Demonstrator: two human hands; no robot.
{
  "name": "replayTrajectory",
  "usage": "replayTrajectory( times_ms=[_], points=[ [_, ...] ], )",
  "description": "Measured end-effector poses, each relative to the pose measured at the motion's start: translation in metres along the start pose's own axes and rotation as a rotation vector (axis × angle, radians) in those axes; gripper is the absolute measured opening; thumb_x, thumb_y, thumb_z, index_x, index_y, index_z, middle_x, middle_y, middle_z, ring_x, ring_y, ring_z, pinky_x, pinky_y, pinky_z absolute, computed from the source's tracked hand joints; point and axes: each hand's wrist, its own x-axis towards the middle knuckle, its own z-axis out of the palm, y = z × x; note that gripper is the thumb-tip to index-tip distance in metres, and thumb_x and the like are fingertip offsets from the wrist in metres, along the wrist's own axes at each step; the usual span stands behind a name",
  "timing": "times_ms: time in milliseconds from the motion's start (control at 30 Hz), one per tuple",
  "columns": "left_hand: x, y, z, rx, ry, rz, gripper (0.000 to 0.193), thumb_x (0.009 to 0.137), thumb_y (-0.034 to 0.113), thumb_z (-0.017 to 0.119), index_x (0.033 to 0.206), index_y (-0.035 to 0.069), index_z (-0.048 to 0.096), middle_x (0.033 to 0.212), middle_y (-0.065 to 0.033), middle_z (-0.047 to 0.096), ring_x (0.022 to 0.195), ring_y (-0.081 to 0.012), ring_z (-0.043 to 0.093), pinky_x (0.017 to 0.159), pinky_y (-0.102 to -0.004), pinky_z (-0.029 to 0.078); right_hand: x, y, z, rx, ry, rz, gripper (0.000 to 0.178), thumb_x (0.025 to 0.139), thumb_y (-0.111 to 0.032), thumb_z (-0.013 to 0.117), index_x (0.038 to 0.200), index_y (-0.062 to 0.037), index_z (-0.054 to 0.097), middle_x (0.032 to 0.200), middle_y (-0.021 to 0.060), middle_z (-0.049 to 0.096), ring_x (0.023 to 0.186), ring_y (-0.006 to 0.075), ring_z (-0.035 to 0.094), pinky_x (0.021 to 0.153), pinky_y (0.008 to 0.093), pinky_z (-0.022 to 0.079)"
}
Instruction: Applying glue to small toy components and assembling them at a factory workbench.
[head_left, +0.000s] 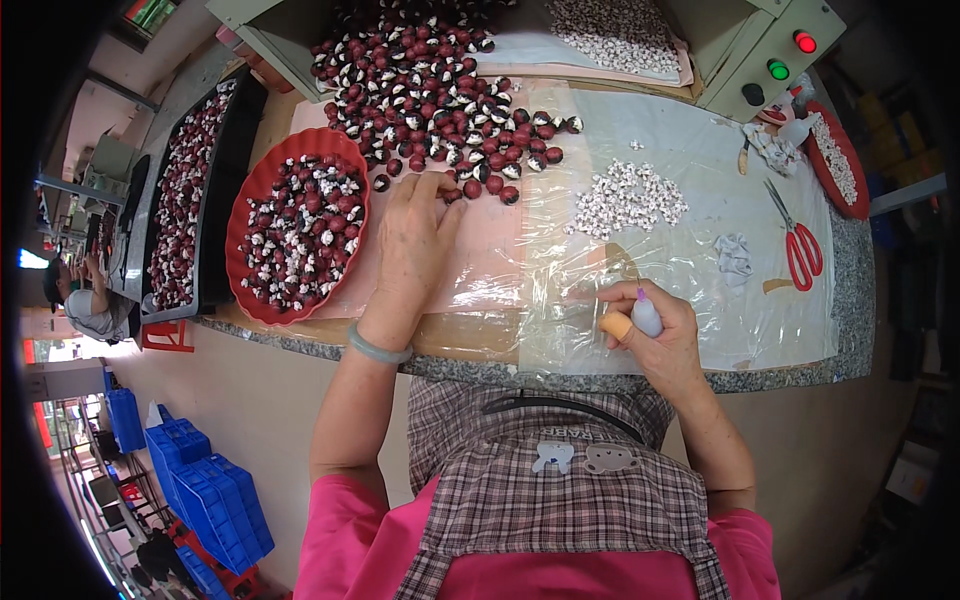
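Note:
My left hand (410, 240) reaches to the near edge of a heap of small dark red, black and white balls (425, 110). Thumb and forefinger are closed on one dark red and black ball (453, 195). Over the plastic sheet, my right hand (668, 345) is wrapped round a small pale squeeze bottle (647, 315) with a purple neck and a thin tip pointing up and away. An orange finger cot (617, 326) covers one of its digits. Many small white pieces with dark marks (630, 200) lie scattered beyond the bottle.
A red scalloped bowl (238, 235) of balls with white pieces stands left, beside a black tray (222, 150). Red-handled scissors (803, 255) and a crumpled white cloth (733, 258) lie right. A grey-green machine housing (775, 60) with lit buttons stands behind; another red bowl (855, 200) is far right.

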Motion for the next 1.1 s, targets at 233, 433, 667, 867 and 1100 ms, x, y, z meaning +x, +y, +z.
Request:
replayTrajectory(
  times_ms=[233,433,667,867,1100],
  points=[
    [-0.003,0.019,-0.009,-0.315,-0.089,-0.231,0.022,0.083,0.011,0.067,0.101,0.004,0.059,0.075,-0.0038,0.057,0.06,-0.0114,0.05,0.054,-0.0259,0.042,0.001,0.003,-0.009,-0.018,-0.015,0.04,0.026,0.084,-0.003,0.066,0.108,-0.0034,0.059,0.081,0.0029,0.062,0.068,0.0068,0.056,0.058,0.0215,0.047],
    [-0.029,0.041,-0.022,-1.508,-0.461,-0.752,0.027,0.1,0.022,0.048,0.11,0.001,0.062,0.08,-0.0011,0.06,0.062,-0.0024,0.044,0.053,-0.0147,0.034,0.005,0.005,-0.018,0.268,-0.049,0.007,0.032,0.086,-0.007,0.062,0.11,-0.0078,0.041,0.1,0.0063,0.057,0.081,0.0098,0.054,0.065,0.0218,0.045],
    [-0.046,0.063,-0.013,-1.643,-0.539,-0.735,0.03,0.093,0.011,0.058,0.119,-0.003,0.055,0.091,-0.0022,0.057,0.067,-0.0031,0.043,0.054,-0.016,0.031,0.007,0.008,-0.021,0.174,0.037,-0.139,0.028,0.087,-0.011,0.065,0.11,-0.003,0.053,0.106,0.0073,0.052,0.077,0.0092,0.057,0.055,0.0187,0.042],
    [-0.05,0.084,-0.015,-1.473,-0.506,-0.602,0.031,0.097,0.015,0.052,0.122,-0.002,0.054,0.095,-0.0039,0.059,0.067,-0.0041,0.042,0.053,-0.0159,0.031,0.001,0.001,-0.018,0.267,0.137,-0.142,0.031,0.084,-0.007,0.069,0.11,-0.0034,0.051,0.098,0.0103,0.06,0.067,0.0132,0.061,0.046,0.0186,0.041],
    [-0.055,0.093,-0.013,-1.507,-0.568,-0.601,0.025,0.095,0.012,0.056,0.118,0.003,0.055,0.097,-0.002,0.063,0.073,-0.0013,0.045,0.06,-0.0141,0.036,-0.001,-0.008,-0.016,0.267,0.261,-0.267,0.048,0.074,-0.005,0.08,0.109,-0.0029,0.046,0.096,0.0101,0.064,0.09,0.015,0.063,0.075,0.0264,0.053]
  ],
)
